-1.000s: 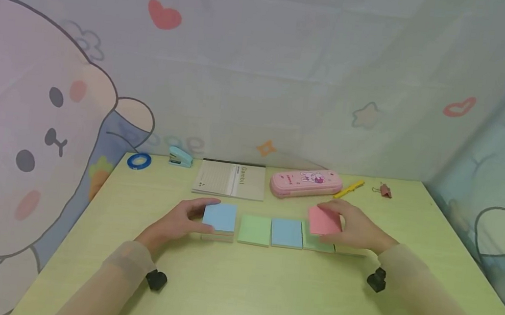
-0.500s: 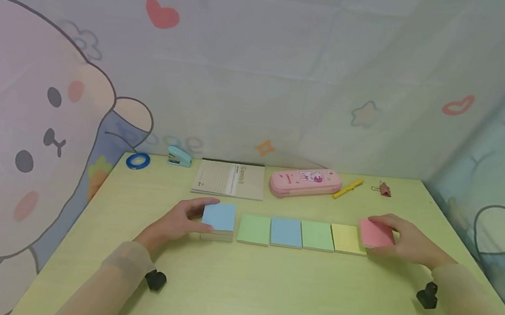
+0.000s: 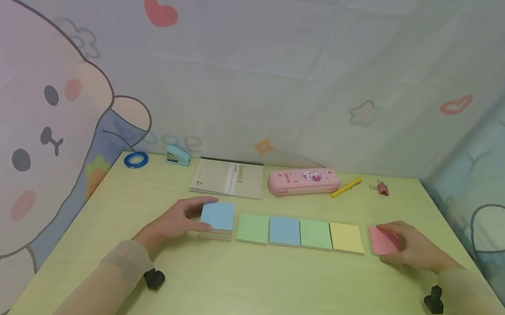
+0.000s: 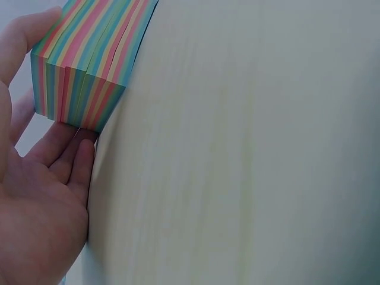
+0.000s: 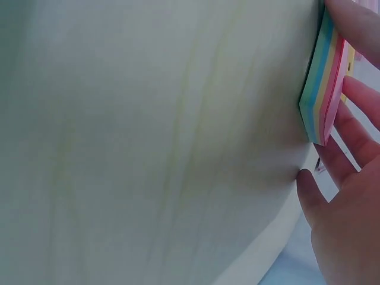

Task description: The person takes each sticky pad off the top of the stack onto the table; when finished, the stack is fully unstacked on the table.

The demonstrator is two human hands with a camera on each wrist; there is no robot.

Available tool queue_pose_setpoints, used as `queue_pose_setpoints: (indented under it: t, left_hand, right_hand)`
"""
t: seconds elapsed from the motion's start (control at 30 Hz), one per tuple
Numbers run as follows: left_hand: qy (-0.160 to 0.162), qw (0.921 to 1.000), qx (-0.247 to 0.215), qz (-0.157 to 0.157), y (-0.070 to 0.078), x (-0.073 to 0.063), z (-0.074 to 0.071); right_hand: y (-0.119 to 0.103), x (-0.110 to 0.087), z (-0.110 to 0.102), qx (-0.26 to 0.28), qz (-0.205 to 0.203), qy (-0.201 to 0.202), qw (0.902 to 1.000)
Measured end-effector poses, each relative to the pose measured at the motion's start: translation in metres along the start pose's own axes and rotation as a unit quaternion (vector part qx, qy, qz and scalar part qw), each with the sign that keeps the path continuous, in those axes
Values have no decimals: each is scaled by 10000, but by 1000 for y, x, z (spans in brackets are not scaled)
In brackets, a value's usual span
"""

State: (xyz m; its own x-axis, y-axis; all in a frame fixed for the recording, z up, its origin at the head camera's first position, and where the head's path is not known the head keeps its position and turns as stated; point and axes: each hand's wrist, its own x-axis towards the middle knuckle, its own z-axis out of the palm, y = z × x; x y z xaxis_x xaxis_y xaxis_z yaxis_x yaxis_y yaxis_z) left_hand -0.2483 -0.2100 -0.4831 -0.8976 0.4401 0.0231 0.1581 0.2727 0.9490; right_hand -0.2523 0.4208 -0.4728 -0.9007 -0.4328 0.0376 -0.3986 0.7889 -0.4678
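My left hand [image 3: 175, 218] grips a stack of sticky note pads [image 3: 217, 216] with a blue top, thumb on the near side and fingers on the far side. Striped edges of the stack [image 4: 89, 65] show in the left wrist view. At the right end of a row, my right hand [image 3: 416, 249] holds a pink-topped sticky note pad [image 3: 381, 241] by its near and far edges, low against the table. Between the hands lie a green pad [image 3: 252, 229], a blue pad [image 3: 285, 231], another green pad [image 3: 316, 234] and a yellow pad [image 3: 346, 238].
Along the back of the table [image 3: 266, 292] are blue tape [image 3: 135, 159], a light blue stapler [image 3: 177, 155], a notebook [image 3: 227, 178], a pink pencil case [image 3: 304, 181], a yellow pen [image 3: 346, 187] and a binder clip [image 3: 380, 188]. A printed cloth hangs behind.
The right hand has carried the pink-topped pad rightward past the yellow pad and lowered it to the table, uncovering the right-hand green and yellow pads. The left hand stays on its stack.
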Motion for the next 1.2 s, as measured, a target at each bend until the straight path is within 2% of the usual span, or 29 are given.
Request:
queue_pose_setpoints:
  t: [0.2,0.57,0.9,1.2]
  left_hand:
    - [29,10000,68,-5,0,0,0]
    - [48,10000,45,23,-4,1,-2]
    - [-17,9997,-214,-69,-3,0,0]
    - [2,9997,-211,-92,-1,0,0]
  right_hand:
    - [-6,9,4,19,-79,-117,9999]
    - [-14,13,4,90,9,-297,9995]
    - [-16,13,6,74,101,-302,9995]
    - [-17,12,6,80,36,-267,9996]
